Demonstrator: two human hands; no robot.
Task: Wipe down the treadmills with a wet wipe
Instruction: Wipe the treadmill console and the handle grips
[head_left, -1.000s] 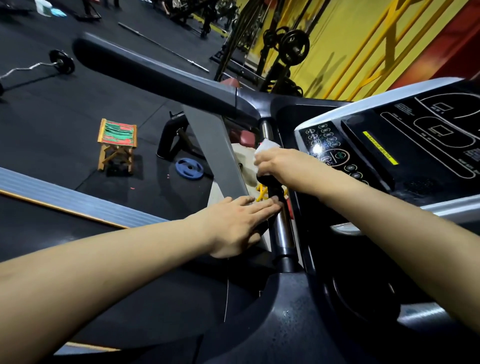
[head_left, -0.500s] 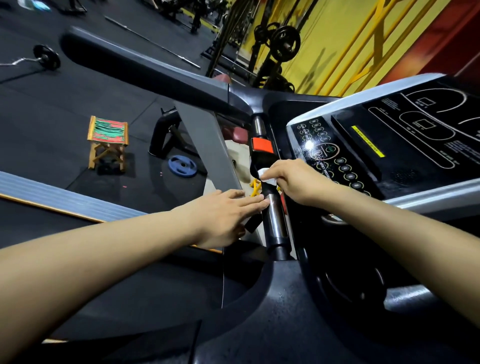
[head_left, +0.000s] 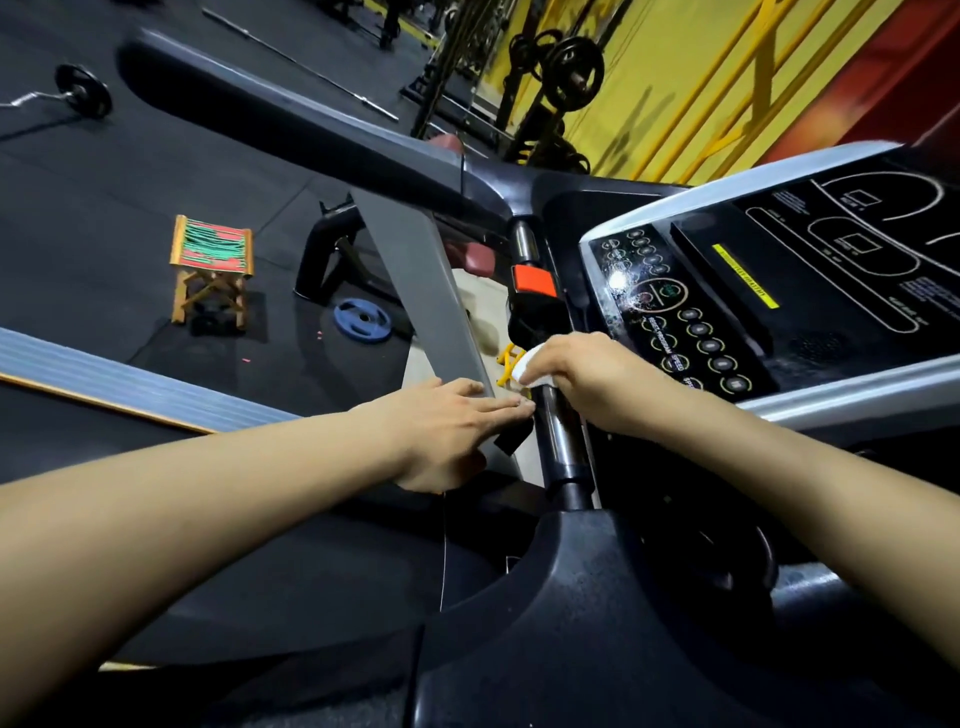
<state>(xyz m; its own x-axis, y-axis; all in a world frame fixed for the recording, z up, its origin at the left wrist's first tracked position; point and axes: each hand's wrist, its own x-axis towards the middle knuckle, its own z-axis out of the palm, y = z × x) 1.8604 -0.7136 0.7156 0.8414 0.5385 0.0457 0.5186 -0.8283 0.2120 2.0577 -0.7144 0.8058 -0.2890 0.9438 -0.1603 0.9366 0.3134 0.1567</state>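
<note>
The treadmill fills the view, with its black console (head_left: 769, 291) at the right and a long dark side handrail (head_left: 291, 119) running to the upper left. A chrome pulse-grip bar (head_left: 558, 441) stands upright left of the console, with a red clip (head_left: 532, 280) higher on it. My right hand (head_left: 587, 379) is closed around this bar with a white wet wipe (head_left: 525, 370) pressed against it. My left hand (head_left: 447, 431) lies flat on the grey upright post (head_left: 415, 280), fingers together, its fingertips touching the bar just below the wipe.
A small wooden folding stool (head_left: 213, 270) and a blue weight plate (head_left: 362, 318) sit on the black gym floor at the left. A curl bar with a plate (head_left: 83, 96) lies far left. Weight racks (head_left: 561, 78) stand before the yellow wall.
My right hand with the wipe has slid down the chrome bar, uncovering the red clip. My left hand has stayed on the grey post.
</note>
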